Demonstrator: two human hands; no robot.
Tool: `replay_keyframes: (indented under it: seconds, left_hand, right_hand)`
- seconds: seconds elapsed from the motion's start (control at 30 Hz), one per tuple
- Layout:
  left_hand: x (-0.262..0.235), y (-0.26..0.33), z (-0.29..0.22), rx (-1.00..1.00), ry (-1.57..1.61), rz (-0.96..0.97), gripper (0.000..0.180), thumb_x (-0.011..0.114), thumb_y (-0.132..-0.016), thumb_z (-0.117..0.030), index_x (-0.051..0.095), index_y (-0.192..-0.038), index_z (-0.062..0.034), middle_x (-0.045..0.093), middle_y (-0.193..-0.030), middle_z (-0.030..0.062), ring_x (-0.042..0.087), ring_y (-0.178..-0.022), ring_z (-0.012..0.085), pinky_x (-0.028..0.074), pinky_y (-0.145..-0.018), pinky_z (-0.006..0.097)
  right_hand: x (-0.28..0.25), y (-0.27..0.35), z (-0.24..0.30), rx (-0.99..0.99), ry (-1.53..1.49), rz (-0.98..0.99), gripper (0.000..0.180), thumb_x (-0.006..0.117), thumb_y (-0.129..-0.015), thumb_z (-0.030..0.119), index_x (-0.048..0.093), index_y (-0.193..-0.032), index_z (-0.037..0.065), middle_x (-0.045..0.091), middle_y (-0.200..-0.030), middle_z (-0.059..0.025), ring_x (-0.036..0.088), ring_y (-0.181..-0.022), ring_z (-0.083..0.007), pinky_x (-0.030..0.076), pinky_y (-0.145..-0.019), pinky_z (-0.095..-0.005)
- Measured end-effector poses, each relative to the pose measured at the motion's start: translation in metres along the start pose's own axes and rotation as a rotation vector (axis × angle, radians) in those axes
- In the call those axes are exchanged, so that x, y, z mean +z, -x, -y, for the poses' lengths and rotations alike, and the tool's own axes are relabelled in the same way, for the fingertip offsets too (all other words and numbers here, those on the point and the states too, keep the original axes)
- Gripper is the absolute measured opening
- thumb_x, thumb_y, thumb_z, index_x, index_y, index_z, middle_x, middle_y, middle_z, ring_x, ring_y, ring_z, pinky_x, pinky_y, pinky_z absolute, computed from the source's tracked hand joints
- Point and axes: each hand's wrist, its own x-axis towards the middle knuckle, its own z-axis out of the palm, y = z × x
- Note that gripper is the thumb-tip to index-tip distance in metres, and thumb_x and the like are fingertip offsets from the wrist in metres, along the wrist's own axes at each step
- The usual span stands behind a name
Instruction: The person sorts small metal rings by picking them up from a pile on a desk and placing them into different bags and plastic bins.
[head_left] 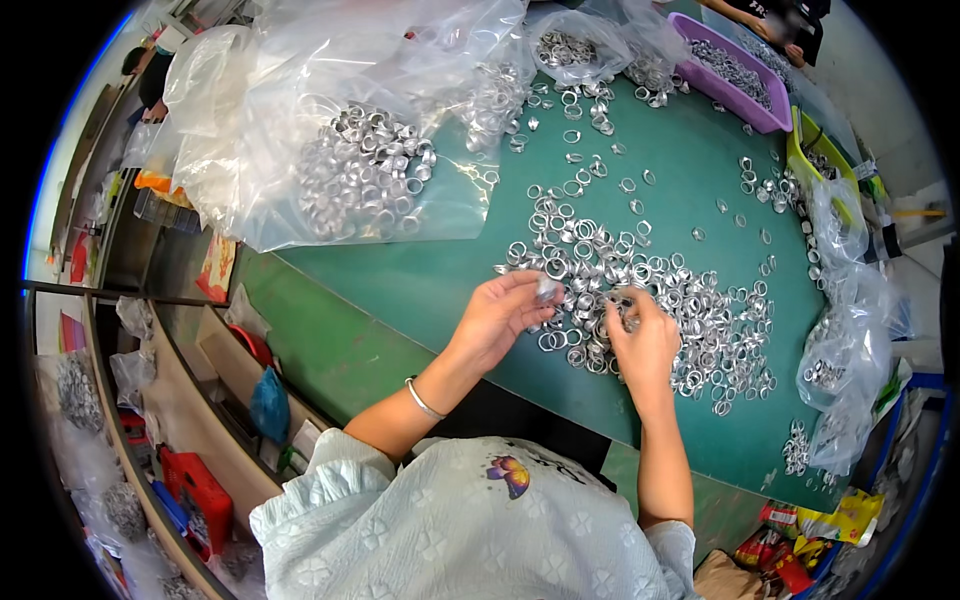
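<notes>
The left hand (495, 318) has its fingers closed on a small stack of metal rings (547, 290), held just above the green surface (400, 290). The right hand (645, 338) rests on the loose pile of rings (650, 290), its fingers curled and pinching in the pile, though whether they grip a ring I cannot tell. To do this well, I think each ring should go flat and aligned onto the stack, with the left grip firm.
</notes>
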Motion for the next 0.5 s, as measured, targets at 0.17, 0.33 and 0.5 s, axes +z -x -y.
replay_keyframes:
  seconds: [0.17,0.33,0.5]
  left_hand:
    - [0.014,0.011,0.001,-0.123,0.173,0.086,0.032,0.045,-0.084,0.005,0.051,-0.115,0.0066,0.054,-0.118,0.0231,0.058,-0.106,0.0301,0.049,-0.091,0.038]
    - [0.029,-0.003,0.033,-0.349,0.671,0.415,0.027,0.042,-0.089,-0.018,0.055,-0.106,-0.0007,0.055,-0.114,0.0123,0.051,-0.111,0.0260,0.039,-0.098,0.044]
    - [0.030,-0.015,0.014,-0.205,0.651,0.173,0.020,0.049,-0.089,-0.020,0.055,-0.097,-0.0028,0.060,-0.099,0.0104,0.060,-0.088,0.0233,0.051,-0.080,0.038]
  right_hand:
    - [-0.007,0.006,0.019,0.039,-0.476,-0.122,0.016,0.061,-0.083,0.009,0.062,-0.095,0.000,0.059,-0.065,-0.0078,0.057,-0.058,-0.0189,0.044,-0.056,-0.0314]
    - [-0.002,0.010,0.052,-0.349,-0.212,-0.112,0.014,0.061,-0.079,0.009,0.060,-0.090,0.001,0.058,-0.088,-0.0114,0.057,-0.076,-0.0284,0.046,-0.065,-0.0364]
    - [0.003,0.005,0.050,-0.468,-0.203,-0.170,0.013,0.060,-0.080,0.007,0.060,-0.091,-0.001,0.055,-0.098,-0.0142,0.049,-0.094,-0.0319,0.038,-0.083,-0.0411]
